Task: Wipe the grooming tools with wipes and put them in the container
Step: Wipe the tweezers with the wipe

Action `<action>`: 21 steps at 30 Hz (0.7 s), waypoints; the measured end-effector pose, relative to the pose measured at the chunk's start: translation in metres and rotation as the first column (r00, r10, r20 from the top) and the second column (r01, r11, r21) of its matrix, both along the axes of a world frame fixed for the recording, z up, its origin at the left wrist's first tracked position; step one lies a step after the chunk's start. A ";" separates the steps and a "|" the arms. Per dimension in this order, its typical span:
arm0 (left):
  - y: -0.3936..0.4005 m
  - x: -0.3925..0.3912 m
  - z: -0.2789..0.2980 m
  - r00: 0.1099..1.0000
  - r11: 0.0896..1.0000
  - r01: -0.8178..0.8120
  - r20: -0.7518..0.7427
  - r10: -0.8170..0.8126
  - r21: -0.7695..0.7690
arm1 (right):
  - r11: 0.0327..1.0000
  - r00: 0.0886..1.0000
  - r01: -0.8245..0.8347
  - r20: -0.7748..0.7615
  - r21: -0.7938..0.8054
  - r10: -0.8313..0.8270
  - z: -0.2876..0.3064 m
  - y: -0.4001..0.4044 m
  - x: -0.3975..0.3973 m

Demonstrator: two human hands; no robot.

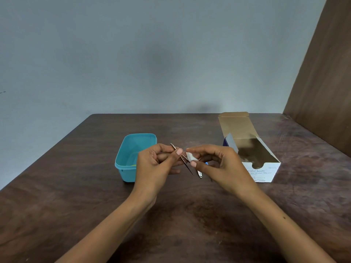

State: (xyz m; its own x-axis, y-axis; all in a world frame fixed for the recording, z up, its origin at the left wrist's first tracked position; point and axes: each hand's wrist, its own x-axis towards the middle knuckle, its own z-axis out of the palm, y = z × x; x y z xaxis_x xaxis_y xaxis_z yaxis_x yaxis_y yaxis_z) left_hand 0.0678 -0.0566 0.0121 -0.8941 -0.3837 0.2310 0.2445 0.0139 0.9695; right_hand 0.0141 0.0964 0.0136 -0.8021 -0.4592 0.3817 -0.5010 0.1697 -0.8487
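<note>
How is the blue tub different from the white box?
The blue tub is plastic with rounded corners; the white box is cardboard with sharp edges. The tub has no lid on; the box has a flap standing up. The tub is plain; the box has writing. Both are open on the table.

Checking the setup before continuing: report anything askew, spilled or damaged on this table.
Nothing stands out. The swab box lies open, the blue container sits upright, the left hand holds tweezers, and the right hand pinches a wipe.
</note>
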 end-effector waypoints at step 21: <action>0.001 0.001 -0.002 0.999 0.999 0.051 -0.009 -0.050 0.016 | 0.997 0.989 0.078 -0.127 0.023 -0.075 -0.004 -0.003 0.001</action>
State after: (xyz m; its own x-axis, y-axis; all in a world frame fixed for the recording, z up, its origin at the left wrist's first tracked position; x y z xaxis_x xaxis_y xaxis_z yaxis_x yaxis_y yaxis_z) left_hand 0.0690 -0.0556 0.0101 -0.9104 -0.3420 0.2330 0.2530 -0.0145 0.9673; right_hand 0.0149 0.0930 0.0095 -0.7815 -0.4104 0.4699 -0.5883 0.2343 -0.7739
